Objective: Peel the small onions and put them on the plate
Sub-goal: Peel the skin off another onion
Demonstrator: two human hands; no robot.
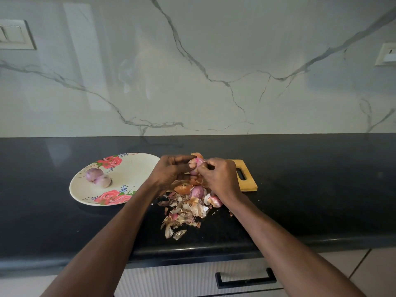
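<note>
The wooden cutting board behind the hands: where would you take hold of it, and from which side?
Grip the cutting board by its handle end, the right-hand end with the slot cut through it. Come from the right: that end lies bare on the black counter, while the left hand, right hand and the onion they hold cover the rest. Probably fingers through the slot, thumb on top.

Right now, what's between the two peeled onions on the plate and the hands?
Head view: only bare plate surface between the peeled onions and the left hand; right hand beyond it.
</note>
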